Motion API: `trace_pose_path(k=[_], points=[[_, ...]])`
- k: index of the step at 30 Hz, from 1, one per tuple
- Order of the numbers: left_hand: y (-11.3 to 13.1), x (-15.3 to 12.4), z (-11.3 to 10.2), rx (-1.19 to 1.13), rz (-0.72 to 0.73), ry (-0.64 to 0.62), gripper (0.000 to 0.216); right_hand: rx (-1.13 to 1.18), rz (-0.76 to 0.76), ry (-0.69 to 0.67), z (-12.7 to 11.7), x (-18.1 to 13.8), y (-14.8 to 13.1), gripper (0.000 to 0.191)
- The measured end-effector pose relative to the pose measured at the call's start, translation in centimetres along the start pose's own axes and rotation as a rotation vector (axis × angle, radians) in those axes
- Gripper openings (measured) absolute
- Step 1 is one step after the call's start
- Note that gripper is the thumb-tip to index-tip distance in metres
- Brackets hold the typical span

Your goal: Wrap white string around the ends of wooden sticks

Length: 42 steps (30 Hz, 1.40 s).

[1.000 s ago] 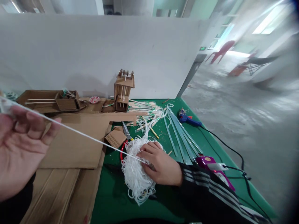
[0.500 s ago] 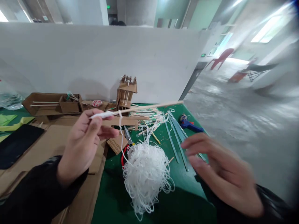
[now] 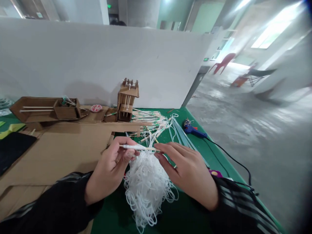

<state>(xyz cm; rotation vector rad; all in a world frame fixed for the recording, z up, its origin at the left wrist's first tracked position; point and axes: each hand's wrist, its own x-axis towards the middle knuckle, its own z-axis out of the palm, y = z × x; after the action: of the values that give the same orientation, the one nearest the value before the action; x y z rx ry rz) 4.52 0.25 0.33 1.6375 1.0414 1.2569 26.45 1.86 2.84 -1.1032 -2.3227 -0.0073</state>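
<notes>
A thin wooden stick, its left part wound with white string (image 3: 133, 147), lies level between my hands. My left hand (image 3: 110, 167) pinches the wound part between thumb and fingers. At the stick's right part, the thumb and fingertips of my right hand (image 3: 188, 167) close around it, where a strand of string also passes. Just below hangs or lies a big tangled heap of white string (image 3: 147, 188), with strands running up behind the stick. The stick's right end is hidden by my right hand.
Cardboard sheets (image 3: 73, 146) cover the green table's left side. A cardboard tower (image 3: 128, 97) and a cardboard box model (image 3: 41, 109) stand at the back by a white partition (image 3: 97, 58). Loose sticks (image 3: 146, 117), clear strips (image 3: 181, 133) and a corded blue glue gun (image 3: 195, 130) lie rightward.
My right hand has come in from the right, from open to closed on the stick. My left hand has moved right and down with the stick, now held level. The view has shifted slightly.
</notes>
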Motion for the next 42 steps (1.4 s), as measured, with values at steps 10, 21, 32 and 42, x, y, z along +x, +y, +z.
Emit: trace_pose_path(k=[10, 21, 32, 42], points=[[-1.9, -0.9, 0.6, 0.248, 0.017, -0.082, 0.015, 0.200, -0.051, -0.026, 2.1, -0.1, -0.2, 0.025], [-1.9, -1.1, -1.2, 0.081, -0.033, 0.077, 0.015, 0.366, 0.150, -0.217, -0.1, -0.4, 2.8, 0.017], [-0.8, -1.0, -5.6, 0.159, -0.039, 0.277, 0.013, 0.772, 0.350, -0.485, -2.4, -1.2, 5.1, 0.023], [-1.6, -1.8, -5.7, -0.017, 0.035, 0.214, 0.010, 0.696, 0.424, -0.259, 0.6, -1.0, 6.2, 0.020]])
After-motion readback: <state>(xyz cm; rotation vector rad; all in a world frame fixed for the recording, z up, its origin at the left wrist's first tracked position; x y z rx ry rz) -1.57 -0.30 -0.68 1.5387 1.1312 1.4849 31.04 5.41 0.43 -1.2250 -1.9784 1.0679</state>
